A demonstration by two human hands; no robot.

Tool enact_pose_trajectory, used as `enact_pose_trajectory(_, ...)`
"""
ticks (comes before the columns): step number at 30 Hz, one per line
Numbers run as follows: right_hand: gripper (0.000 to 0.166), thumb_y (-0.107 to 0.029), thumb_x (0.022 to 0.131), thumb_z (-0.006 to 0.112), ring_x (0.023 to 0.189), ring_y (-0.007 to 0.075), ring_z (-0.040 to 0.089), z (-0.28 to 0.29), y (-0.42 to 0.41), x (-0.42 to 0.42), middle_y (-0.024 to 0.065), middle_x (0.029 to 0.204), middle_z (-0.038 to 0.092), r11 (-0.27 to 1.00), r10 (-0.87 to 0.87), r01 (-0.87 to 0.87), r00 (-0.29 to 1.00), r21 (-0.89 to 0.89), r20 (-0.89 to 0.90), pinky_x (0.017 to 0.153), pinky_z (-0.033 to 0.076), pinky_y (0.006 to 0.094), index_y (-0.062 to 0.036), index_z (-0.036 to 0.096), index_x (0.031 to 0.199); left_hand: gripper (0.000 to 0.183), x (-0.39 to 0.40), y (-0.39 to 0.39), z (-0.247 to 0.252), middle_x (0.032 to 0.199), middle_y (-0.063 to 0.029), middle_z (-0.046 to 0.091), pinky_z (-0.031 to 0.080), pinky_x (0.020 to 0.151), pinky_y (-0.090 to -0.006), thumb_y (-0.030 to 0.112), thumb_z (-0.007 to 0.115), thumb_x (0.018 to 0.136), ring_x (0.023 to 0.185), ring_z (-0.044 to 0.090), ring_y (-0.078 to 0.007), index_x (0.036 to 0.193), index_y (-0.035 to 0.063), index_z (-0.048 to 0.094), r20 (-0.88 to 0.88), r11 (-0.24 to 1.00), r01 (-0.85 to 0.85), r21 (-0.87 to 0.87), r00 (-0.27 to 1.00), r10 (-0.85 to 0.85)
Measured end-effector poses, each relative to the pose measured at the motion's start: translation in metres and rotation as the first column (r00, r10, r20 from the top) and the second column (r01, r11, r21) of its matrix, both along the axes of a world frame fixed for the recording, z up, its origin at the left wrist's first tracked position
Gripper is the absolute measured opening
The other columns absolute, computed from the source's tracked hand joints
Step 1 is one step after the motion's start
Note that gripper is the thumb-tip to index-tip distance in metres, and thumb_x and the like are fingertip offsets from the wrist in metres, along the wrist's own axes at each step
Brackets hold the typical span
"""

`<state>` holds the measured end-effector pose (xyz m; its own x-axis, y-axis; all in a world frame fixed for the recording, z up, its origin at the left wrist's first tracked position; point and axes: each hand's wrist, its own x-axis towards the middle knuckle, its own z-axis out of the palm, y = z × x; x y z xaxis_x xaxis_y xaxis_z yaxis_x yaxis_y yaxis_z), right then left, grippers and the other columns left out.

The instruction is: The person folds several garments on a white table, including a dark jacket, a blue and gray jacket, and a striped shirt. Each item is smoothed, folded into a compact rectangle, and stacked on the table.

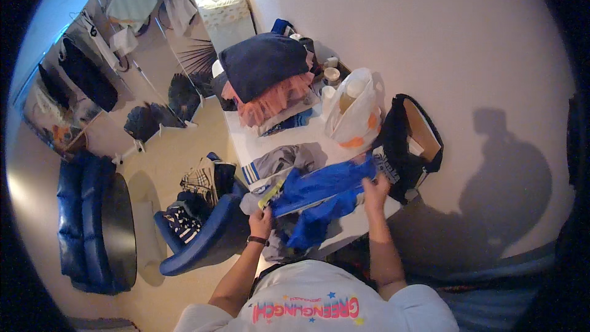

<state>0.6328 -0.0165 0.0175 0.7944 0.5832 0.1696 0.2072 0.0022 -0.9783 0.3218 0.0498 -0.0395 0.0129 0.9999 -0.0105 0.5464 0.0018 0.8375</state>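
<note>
A blue garment [318, 184] with a yellow-green strip at one end stretches between my two hands above the white table [258, 143]. My left hand [262, 222], with a dark band on its wrist, grips it near that strip. At the other end my right hand [376, 186] pinches the fabric; its fingertips are partly blurred. Part of the blue cloth hangs down towards my body. Beneath and behind it lies a grey garment [288, 159] with a striped blue, white and yellow band.
Folded dark and pink clothes [265, 67] are piled at the table's back. A white plastic bag [352, 115] and a black bag [396, 133] stand at the right. On the left, a blue chair [207, 235] holds clothes, with a blue sofa [92, 226] beyond.
</note>
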Motion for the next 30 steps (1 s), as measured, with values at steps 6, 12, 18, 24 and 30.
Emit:
enact_pose_trajectory(6,0.029,-0.002,0.074,0.055,0.084,0.0185,0.057,0.016,0.007,0.028,0.0083,0.096,0.061,0.997,-0.059,0.051,0.984,-0.052,-0.166,0.079,0.043,0.0302,0.0015,0.057,0.103,0.064,0.05,0.009,0.05,0.106,-0.0121,0.053,0.042,0.081,-0.0317,0.027,0.065,0.08,0.093,0.051,-0.0218,0.131,0.0069,0.033,0.385,0.958,0.218,0.184,0.881,-0.275)
enact_pose_trajectory(12,0.028,-0.004,0.072,0.056,0.076,0.0184,0.057,-0.01,-0.015,0.027,0.0087,0.091,0.06,0.995,-0.101,0.09,0.938,-0.051,-0.331,0.07,0.046,0.0303,0.0005,0.058,0.1,0.085,0.017,-0.011,-0.033,0.119,-0.0162,0.049,0.037,0.093,-0.0447,0.039,0.074,0.064,0.111,0.045,-0.0356,0.135,0.0169,0.031,-0.696,0.922,0.366,-0.128,0.63,-0.346)
enact_pose_trajectory(18,0.031,-0.019,0.076,0.056,0.083,0.0242,0.058,0.074,-0.035,0.029,0.0132,0.096,0.06,0.983,-0.095,0.166,0.836,0.084,-0.541,0.076,0.049,0.0355,-0.0023,0.057,0.102,0.045,-0.028,0.003,-0.074,0.099,-0.0089,0.063,0.045,0.084,-0.033,0.026,0.071,0.073,0.093,0.059,-0.0272,0.114,0.0128,0.056,-0.373,0.607,0.619,-0.499,0.479,-0.795)
enact_pose_trajectory(24,0.028,-0.016,0.078,0.056,0.082,0.0197,0.056,0.084,-0.031,0.051,0.0086,0.098,0.059,0.949,-0.106,0.229,0.88,0.217,-0.463,0.075,0.046,0.0314,-0.0029,0.057,0.103,0.016,-0.051,0.02,0.022,0.085,0.0005,0.062,0.043,0.07,-0.0227,0.005,0.066,0.077,0.076,0.055,-0.009,0.092,0.0039,0.061,0.648,0.666,0.636,-0.391,0.704,-0.292)
enact_pose_trajectory(30,0.068,-0.005,0.077,0.06,0.112,0.0257,0.045,-0.019,0.008,0.033,0.0179,0.129,0.042,0.975,0.223,-0.219,0.966,0.043,-0.13,0.096,0.035,0.0335,-0.0016,0.026,0.135,0.038,-0.054,0.033,-0.041,0.081,-0.0082,0.059,0.045,0.069,-0.0267,0.021,0.069,0.077,0.074,0.054,-0.0151,0.103,-0.0032,0.055,0.393,0.876,-0.155,-0.457,0.848,0.355)
